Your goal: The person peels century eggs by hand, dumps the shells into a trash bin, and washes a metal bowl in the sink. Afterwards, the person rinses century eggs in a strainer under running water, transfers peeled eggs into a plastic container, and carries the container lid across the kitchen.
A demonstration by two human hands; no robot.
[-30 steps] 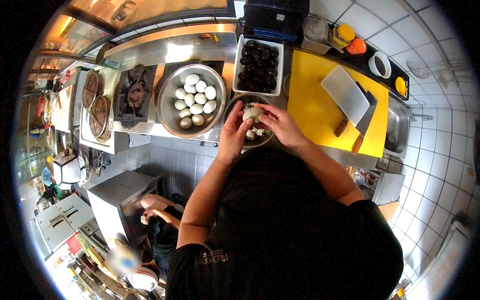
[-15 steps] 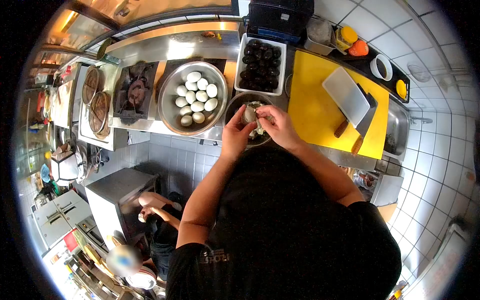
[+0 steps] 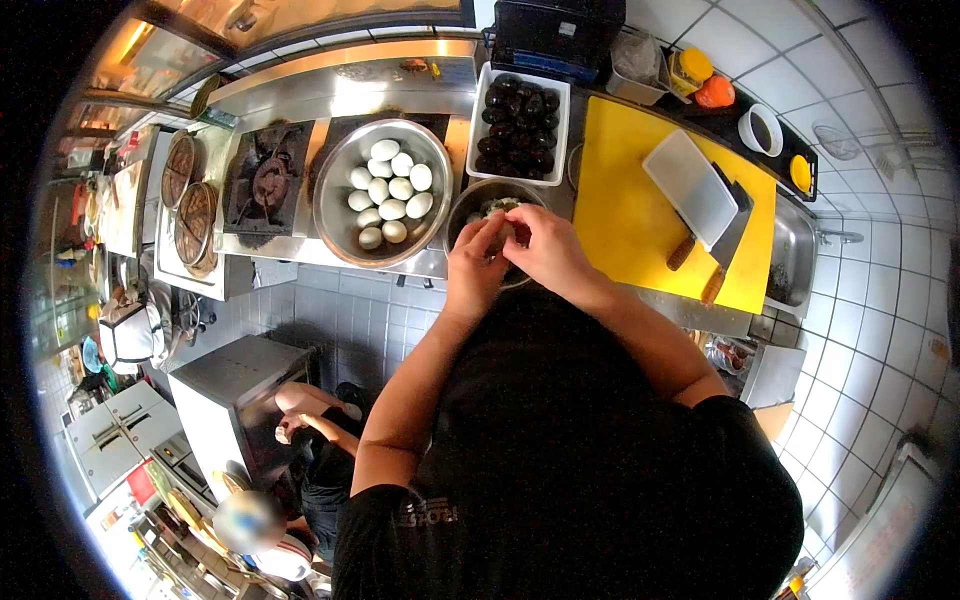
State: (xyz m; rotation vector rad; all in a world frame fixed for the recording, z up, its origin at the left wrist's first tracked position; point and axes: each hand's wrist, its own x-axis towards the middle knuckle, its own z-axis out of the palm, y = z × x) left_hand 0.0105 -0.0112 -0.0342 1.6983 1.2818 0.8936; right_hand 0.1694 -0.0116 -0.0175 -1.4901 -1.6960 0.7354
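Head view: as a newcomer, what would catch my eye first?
Probably the bright yellow board, right of centre. Left of it, dark, glossy ovals fill a white tray, and pale eggs lie in a big steel bowl. Near centre, the left hand and right hand sit close together over a smaller bowl.

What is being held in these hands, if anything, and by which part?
It cannot be told: the left hand and right hand are close together over the smaller bowl, bunched so that anything between them is hidden.
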